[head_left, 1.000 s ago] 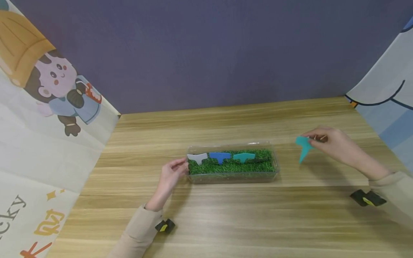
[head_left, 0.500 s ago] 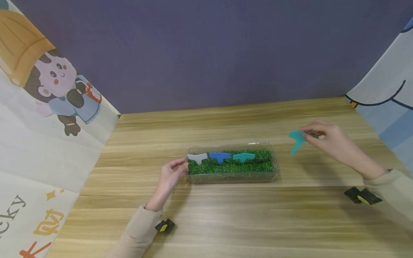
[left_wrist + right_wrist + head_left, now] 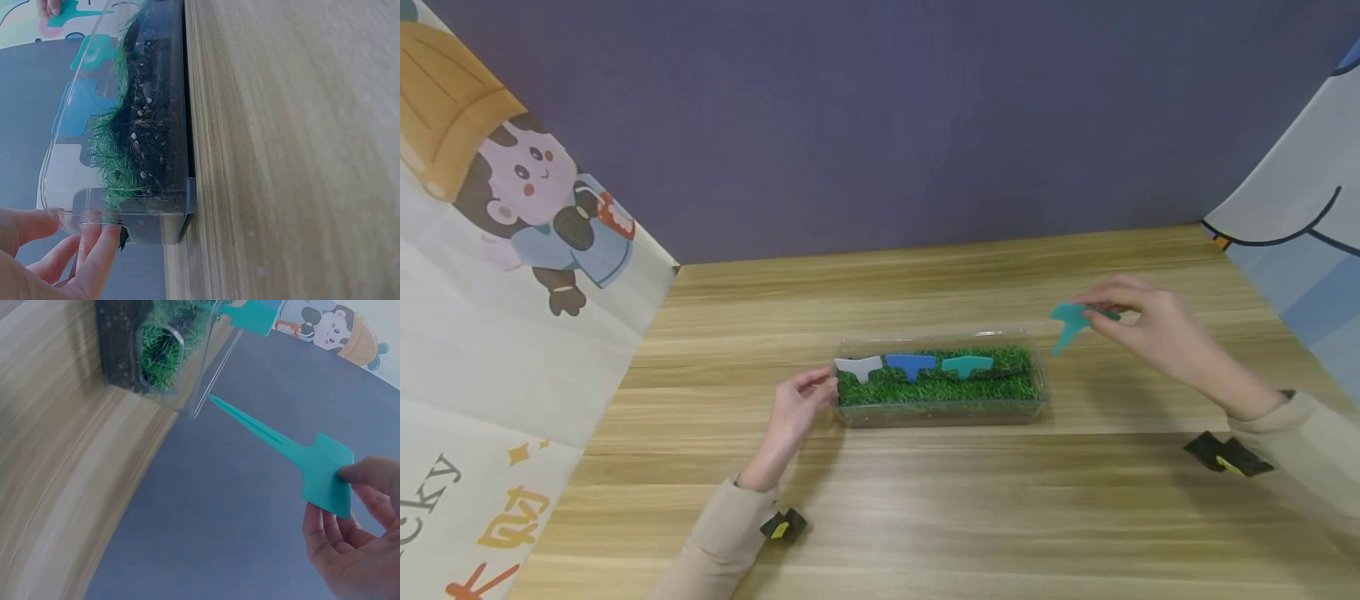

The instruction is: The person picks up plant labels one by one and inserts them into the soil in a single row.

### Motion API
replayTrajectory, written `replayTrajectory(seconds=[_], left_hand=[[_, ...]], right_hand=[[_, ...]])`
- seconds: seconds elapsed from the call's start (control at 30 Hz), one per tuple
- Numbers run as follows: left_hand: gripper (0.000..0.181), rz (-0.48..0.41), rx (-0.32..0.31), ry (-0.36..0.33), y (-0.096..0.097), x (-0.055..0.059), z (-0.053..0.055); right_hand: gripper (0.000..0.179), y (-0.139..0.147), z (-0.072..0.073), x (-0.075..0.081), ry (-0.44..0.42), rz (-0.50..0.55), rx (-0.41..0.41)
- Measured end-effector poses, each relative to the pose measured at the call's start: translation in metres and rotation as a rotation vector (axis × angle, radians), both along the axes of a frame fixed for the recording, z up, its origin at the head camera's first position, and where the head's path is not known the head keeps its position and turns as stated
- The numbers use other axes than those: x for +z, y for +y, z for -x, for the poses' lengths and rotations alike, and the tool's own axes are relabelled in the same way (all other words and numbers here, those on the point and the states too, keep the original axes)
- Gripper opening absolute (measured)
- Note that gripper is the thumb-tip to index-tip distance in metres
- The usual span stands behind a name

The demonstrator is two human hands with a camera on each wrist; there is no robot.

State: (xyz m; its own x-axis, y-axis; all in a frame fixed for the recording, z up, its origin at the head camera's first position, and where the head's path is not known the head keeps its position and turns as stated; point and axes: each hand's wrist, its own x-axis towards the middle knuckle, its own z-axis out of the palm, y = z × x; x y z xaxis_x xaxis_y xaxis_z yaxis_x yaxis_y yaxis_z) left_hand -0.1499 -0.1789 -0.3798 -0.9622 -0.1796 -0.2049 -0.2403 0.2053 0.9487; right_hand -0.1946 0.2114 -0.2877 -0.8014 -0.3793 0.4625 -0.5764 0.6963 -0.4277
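Note:
A clear plastic box holds dark soil under green grass. A white T-shaped plant label, a blue one and a teal one stand in a row in the grass. My left hand rests its fingertips against the box's left end, near the rim. Right of the box, my right hand pinches another teal plant label by its broad head between thumb and fingers. The label's pointed stem slants down towards the box, apart from it in the head view.
The box stands on a wood-grain table. A dark blue-grey panel rises behind the table. Printed sheets with cartoon figures hang at left and right. An oval cutout shows in the box's right end.
My right hand has moved left and slightly up with the teal label, bringing it closer to the box. The left hand and the box have stayed in place.

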Motion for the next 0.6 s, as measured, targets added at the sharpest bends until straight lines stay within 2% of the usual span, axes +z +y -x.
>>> replayTrajectory(seconds=[0.2,0.3,0.6], left_hand=[[0.029,0.021,-0.008,0.018,0.000,0.000,0.000],[0.029,0.019,-0.007,0.015,0.000,0.000,0.000],[0.031,0.003,-0.002,0.023,0.000,-0.002,0.000]], right_hand=[[0.022,-0.008,-0.001,0.000,0.001,0.016,0.067],[0.022,-0.012,-0.002,-0.002,-0.019,0.008,0.075],[0.025,-0.022,0.001,-0.009,0.000,0.032,0.157]])
